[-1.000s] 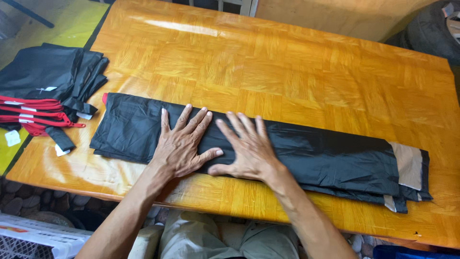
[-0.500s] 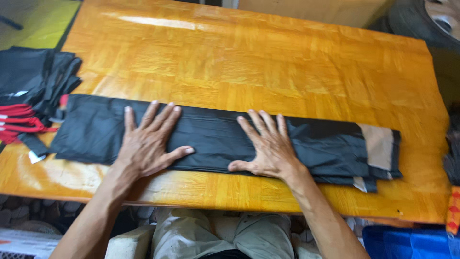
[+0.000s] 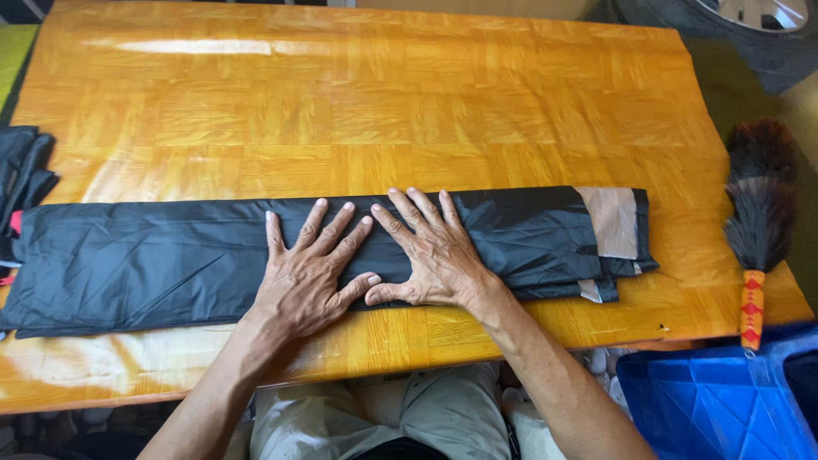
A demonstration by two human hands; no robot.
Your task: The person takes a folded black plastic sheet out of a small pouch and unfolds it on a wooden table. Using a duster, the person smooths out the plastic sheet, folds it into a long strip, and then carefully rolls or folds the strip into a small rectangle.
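Note:
A long black garment, folded into a narrow strip, lies across the near part of the wooden table. Its right end shows a beige patch. My left hand lies flat on the middle of the strip with fingers spread. My right hand presses flat just beside it, thumbs nearly touching. Neither hand grips the cloth.
A stack of folded black garments sits at the table's left edge. A feather duster with a red and yellow handle lies at the right edge. A blue plastic bin stands below right. A tyre is at the top right.
Both hands have come together at the middle of the strip; the right hand slid left. The view has shifted right, bringing the duster and blue bin into sight.

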